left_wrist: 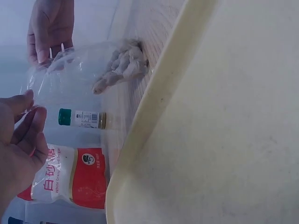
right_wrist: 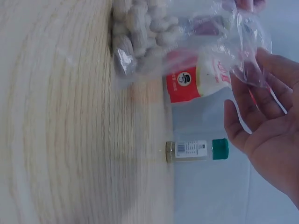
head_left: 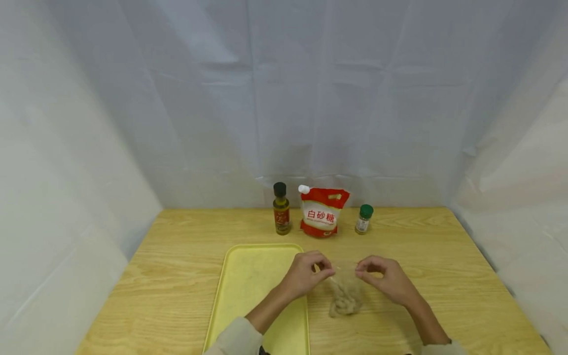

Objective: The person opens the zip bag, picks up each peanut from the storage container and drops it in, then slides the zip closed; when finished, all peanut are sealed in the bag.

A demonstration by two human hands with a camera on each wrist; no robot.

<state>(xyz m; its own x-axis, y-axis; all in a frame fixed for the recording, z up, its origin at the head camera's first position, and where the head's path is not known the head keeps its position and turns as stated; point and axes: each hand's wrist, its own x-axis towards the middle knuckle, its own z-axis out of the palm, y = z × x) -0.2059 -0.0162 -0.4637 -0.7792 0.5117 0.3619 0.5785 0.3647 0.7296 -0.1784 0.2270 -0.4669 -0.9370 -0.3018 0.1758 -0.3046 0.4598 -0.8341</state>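
Note:
A clear plastic bag [head_left: 347, 286] with several peanuts in their shells [head_left: 345, 304] at its bottom hangs between my two hands, just right of the tray. My left hand [head_left: 307, 270] pinches one upper edge of the bag between thumb and fingers. The opposite upper edge is pinched by my right hand [head_left: 388, 278]. In the left wrist view the bag's peanuts [left_wrist: 124, 65] sit low, close to the tabletop. The right wrist view shows the peanuts [right_wrist: 140, 28] through the film; whether the bag's bottom touches the wood I cannot tell.
A yellow tray [head_left: 262, 261] lies left of the bag, under my left forearm. Along the back of the wooden table [head_left: 186, 266] stand a dark-capped oil bottle [head_left: 281, 212], a red and white sugar pouch [head_left: 320, 214] and a green-capped spice jar [head_left: 364, 219]. White sheeting [head_left: 284, 98] encloses the back and sides.

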